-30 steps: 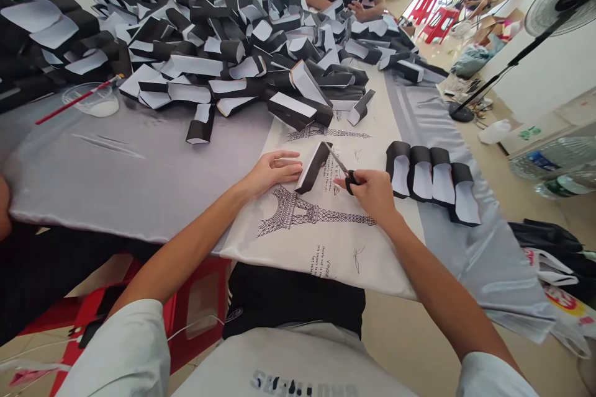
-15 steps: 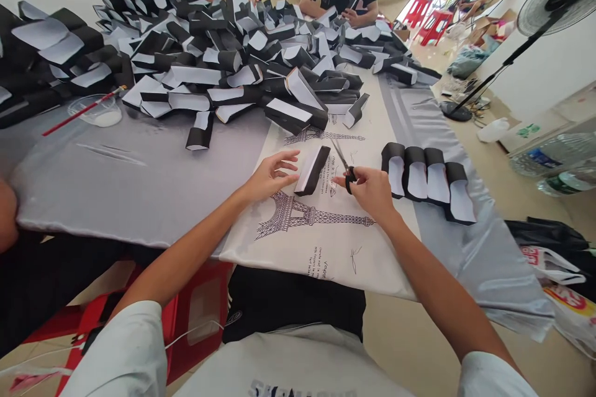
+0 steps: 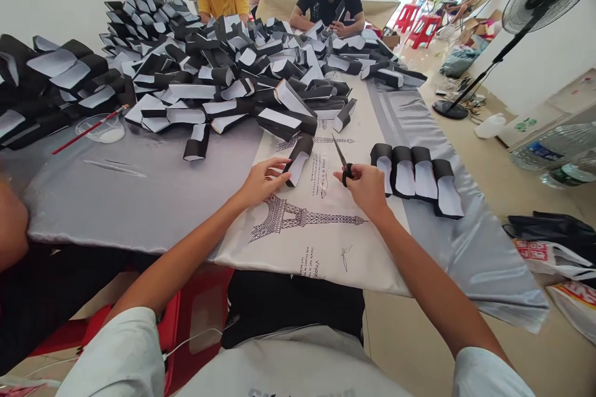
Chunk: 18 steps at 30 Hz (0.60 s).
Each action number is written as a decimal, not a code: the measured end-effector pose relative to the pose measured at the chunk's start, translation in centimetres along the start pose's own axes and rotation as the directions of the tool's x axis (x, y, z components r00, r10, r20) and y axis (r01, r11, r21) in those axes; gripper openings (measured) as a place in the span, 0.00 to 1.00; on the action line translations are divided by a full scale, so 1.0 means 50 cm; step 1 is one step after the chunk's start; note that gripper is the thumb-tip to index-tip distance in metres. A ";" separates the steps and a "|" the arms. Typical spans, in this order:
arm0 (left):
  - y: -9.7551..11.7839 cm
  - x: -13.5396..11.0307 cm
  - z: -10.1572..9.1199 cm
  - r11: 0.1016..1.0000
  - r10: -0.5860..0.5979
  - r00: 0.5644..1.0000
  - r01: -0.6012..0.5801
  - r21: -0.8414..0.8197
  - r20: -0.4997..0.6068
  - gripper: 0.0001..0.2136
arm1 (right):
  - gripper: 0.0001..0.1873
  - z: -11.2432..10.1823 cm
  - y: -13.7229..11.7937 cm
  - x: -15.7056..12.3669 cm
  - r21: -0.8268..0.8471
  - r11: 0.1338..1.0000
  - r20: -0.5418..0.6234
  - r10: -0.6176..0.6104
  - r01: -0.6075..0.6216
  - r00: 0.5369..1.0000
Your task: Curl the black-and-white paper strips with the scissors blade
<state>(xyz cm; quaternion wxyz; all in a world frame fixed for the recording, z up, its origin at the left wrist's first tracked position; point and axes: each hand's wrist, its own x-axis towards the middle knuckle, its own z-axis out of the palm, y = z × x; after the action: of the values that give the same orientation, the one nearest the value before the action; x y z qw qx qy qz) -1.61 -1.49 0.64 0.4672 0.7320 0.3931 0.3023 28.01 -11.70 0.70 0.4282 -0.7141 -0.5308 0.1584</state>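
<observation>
The left hand (image 3: pixel 264 183) holds a folded black-and-white paper piece (image 3: pixel 298 158) by its near end, fingers curved and fingertips closed against it. The piece stands tilted above a printed satin cloth (image 3: pixel 302 248), its black loop at the far end and its white face toward the right. The right hand (image 3: pixel 367 189) is closed around the finger loops of a pair of black-handled scissors (image 3: pixel 345 167), whose narrow blades point far and left, just to the right of the piece and not touching it. Both hands are over the cloth, above its Eiffel Tower print (image 3: pixel 302 217). To the right, four similar folded pieces (image 3: pixel 414 180) lie side by side in a row on a grey satin cover (image 3: pixel 475 248). Beyond the hands, a large heap of folded pieces (image 3: pixel 223 80) spreads across the worktop (image 3: pixel 139 198). Left of the hands, a clear plastic cup (image 3: pixel 105 130) of white liquid holds a red-handled brush (image 3: pixel 88 130). At the far end, two co-workers (image 3: pixel 328 0) sit by the heap, and a standing fan (image 3: pixel 540 3) rises at the far right.
</observation>
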 end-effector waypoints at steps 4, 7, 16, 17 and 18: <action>-0.002 0.013 0.007 0.999 -0.035 0.998 0.036 0.016 -0.060 0.27 | 0.35 -0.008 -0.008 0.002 0.058 0.998 -0.037 0.011 -0.009 0.999; 0.000 0.024 0.027 0.999 -0.050 0.998 0.049 -0.020 -0.032 0.28 | 0.34 -0.018 -0.013 0.006 -0.015 0.999 -0.058 -0.029 0.028 0.998; 0.028 0.094 0.153 0.979 0.125 0.990 -0.134 0.156 0.069 0.16 | 0.39 -0.029 -0.001 0.018 -0.077 0.988 0.045 -0.132 0.136 0.990; 0.034 0.104 0.171 0.970 0.152 0.985 -0.165 0.180 0.084 0.15 | 0.40 -0.029 -0.002 0.019 -0.039 0.989 0.053 -0.140 0.143 0.989; 0.040 0.113 0.190 0.966 0.162 0.983 -0.175 0.191 0.081 0.15 | 0.40 -0.028 -0.003 0.020 -0.008 0.990 0.044 -0.140 0.141 0.989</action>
<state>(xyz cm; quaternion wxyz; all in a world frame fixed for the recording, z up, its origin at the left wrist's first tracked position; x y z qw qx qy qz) 9.52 -1.38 -0.71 0.3772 0.8150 0.3420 0.2766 29.26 -11.43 1.86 0.4229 -0.6736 -0.5897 0.1404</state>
